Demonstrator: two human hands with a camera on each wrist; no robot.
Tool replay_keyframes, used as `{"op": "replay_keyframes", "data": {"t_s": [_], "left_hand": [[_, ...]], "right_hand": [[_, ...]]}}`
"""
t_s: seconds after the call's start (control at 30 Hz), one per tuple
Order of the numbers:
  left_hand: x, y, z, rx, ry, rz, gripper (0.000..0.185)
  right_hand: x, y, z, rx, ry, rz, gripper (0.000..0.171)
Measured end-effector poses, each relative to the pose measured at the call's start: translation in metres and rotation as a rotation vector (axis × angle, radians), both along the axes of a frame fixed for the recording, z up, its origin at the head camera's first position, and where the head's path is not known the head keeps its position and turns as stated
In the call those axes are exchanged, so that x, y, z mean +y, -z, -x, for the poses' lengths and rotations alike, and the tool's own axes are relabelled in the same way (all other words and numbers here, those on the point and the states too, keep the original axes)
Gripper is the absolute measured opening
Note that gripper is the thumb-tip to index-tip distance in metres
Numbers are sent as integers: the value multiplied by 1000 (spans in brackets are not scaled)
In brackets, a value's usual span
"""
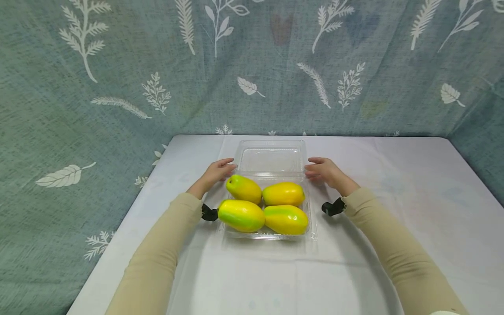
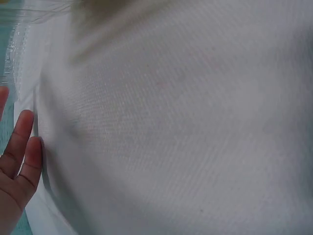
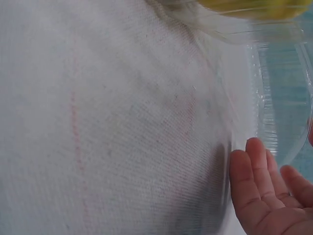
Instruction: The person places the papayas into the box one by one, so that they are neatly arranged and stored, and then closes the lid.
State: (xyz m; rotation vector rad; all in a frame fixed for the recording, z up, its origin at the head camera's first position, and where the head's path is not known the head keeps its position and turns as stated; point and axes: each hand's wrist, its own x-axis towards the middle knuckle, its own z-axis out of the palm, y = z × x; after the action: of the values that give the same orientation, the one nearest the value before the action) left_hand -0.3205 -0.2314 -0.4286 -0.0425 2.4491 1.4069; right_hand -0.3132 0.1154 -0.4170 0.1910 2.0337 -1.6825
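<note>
A clear plastic clamshell box (image 1: pixel 267 236) stands on the table with its lid (image 1: pixel 271 159) raised at the back. In its base lie several shiny yellow-green fruits, papaya-like in shape, among them a front left one (image 1: pixel 241 215) and a back right one (image 1: pixel 283 194). My left hand (image 1: pixel 215 173) is beside the lid's left edge, its fingers (image 2: pixel 20 134) extended. On the opposite side, my right hand (image 1: pixel 327 173) has its fingers (image 3: pixel 243 176) held out by the lid's right edge. Whether either hand touches the lid, I cannot tell. Neither hand grips anything.
A white cloth covers the table (image 1: pixel 413 197). Behind it hangs a grey-green curtain (image 1: pixel 271 100) with white leaf prints, which also runs down the left side. Black wrist mounts (image 1: pixel 333 207) sit below the hands, the left one close to the box.
</note>
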Motion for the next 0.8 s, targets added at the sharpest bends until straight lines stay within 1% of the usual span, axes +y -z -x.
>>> {"op": "replay_keyframes", "data": {"t_s": [0.13,0.33,0.43,0.6,0.8], "left_hand": [[1,1,1,-32,-17,7,52],[2,-1,0,-33,-14,-5,52],[1,-5,-2,-10,5,-21,54],[0,-13,-4,42,49,-62,56],[-2,-22,-4,102,81,-76,54]], "right_hand": [[1,3,2,-38,4,37,54],[1,3,3,-53,5,79,53],[0,0,3,-42,12,97,54],[-1,-7,2,13,10,124,55],[-1,-18,0,78,12,99,54]]}}
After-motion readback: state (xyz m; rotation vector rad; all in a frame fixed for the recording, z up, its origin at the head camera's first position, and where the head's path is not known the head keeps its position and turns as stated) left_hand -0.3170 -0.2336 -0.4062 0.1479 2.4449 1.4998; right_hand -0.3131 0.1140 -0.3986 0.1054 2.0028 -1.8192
